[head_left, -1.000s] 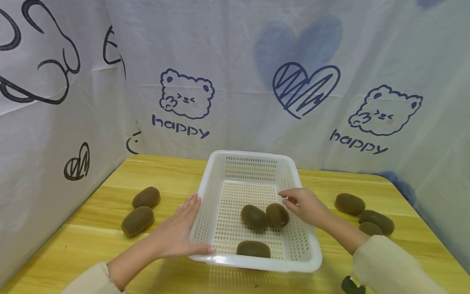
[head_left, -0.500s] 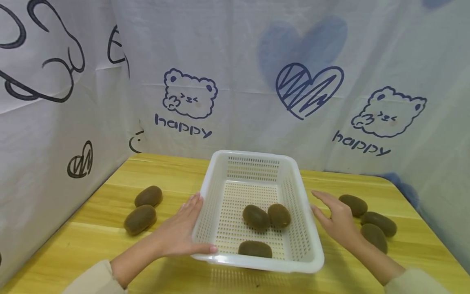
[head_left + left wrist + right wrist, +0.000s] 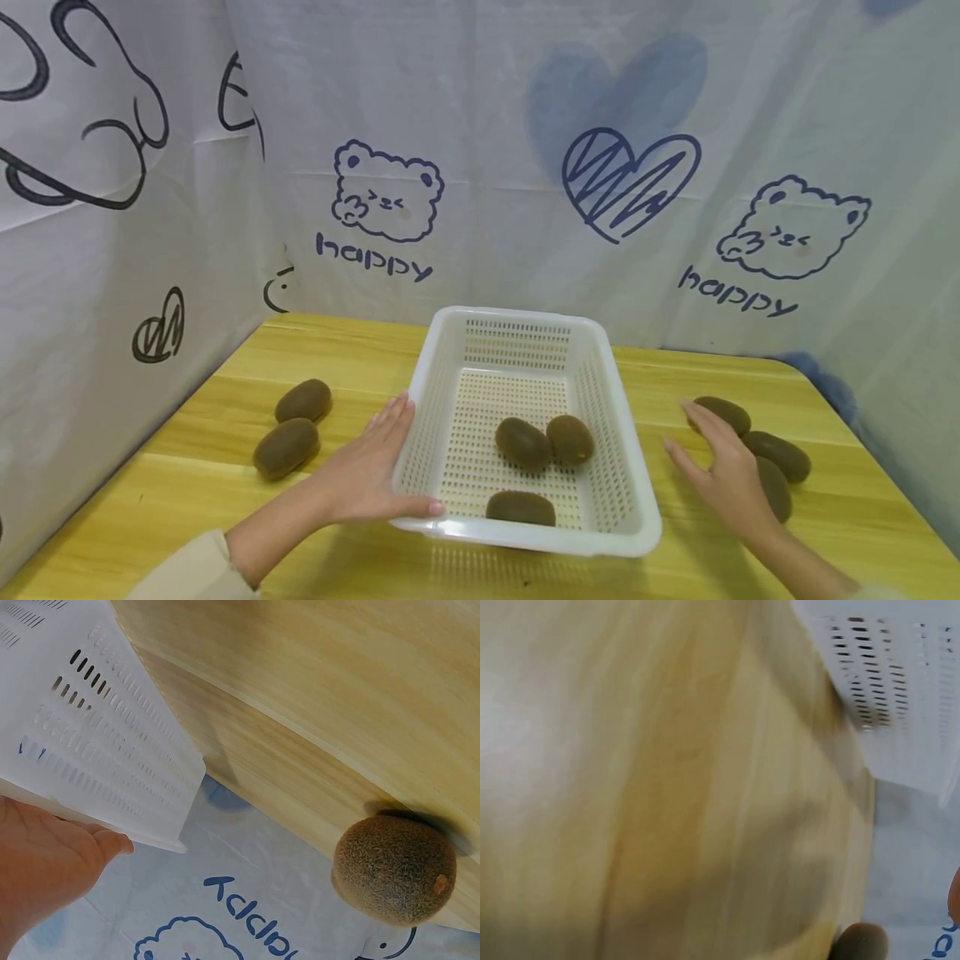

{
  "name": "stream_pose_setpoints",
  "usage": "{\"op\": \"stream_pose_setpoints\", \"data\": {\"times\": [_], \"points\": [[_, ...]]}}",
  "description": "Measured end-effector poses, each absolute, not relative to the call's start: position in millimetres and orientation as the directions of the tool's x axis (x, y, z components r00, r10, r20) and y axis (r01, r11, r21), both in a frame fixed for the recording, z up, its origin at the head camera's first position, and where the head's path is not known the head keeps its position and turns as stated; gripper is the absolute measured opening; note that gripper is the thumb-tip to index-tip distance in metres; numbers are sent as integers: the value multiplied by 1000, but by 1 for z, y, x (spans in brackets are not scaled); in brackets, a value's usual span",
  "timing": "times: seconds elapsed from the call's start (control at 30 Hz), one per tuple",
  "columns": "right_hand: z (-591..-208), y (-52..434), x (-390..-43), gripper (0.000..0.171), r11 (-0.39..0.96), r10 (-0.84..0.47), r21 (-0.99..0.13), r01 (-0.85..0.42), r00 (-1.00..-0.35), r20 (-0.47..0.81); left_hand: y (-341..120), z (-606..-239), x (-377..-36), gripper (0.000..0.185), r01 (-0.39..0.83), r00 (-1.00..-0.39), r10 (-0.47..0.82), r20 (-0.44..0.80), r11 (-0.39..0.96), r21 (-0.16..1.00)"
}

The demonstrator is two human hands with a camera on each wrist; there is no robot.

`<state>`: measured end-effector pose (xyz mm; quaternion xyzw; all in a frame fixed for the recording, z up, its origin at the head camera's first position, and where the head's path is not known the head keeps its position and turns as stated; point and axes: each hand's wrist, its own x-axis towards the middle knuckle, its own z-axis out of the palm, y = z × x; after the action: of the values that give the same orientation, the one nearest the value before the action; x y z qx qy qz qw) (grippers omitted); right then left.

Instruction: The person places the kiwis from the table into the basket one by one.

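My left hand [image 3: 367,479] rests against the left side of a white plastic basket [image 3: 645,508], its fingers straight along the wall and its thumb on the front rim. Inside the basket lie three brown kiwis: a pair touching each other, with one kiwi [image 3: 522,444] on the left, and a single kiwi [image 3: 521,507] by the front wall. To the right of the basket, my right hand [image 3: 727,479] hovers with spread fingers and holds nothing. It is beside a group of three kiwis, its fingertips at the rear kiwi [image 3: 726,414] and partly hiding the front kiwi [image 3: 776,492].
Two more kiwis, one of them the nearer kiwi [image 3: 287,448], lie left of the basket on the yellow wood-grain table [image 3: 225,400]. A white printed cloth [image 3: 495,233] hangs behind the table and along its left side.
My right hand has drawn back from inside the basket's right wall and moved right to the kiwis there. My left hand, the basket and the kiwis in it stay put.
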<state>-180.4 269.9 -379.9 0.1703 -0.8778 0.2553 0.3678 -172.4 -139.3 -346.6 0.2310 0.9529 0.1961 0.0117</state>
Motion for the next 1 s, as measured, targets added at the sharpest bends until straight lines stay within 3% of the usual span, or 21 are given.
{"op": "stream_pose_setpoints", "data": {"times": [0.47, 0.63, 1.0], "points": [[-391, 289, -165, 82, 853, 59, -484, -194, -886, 460, -139, -346, -172, 123, 436, -894, 444, 69, 820, 371], [-393, 300, -160, 91, 851, 100, -513, -112, -924, 368, -140, -346, -172, 123, 436, -893, 444, 70, 821, 368], [-399, 324, -154, 96, 820, 129, -572, -11, -970, 204, -139, -346, -172, 123, 436, -893, 444, 68, 821, 368]]}}
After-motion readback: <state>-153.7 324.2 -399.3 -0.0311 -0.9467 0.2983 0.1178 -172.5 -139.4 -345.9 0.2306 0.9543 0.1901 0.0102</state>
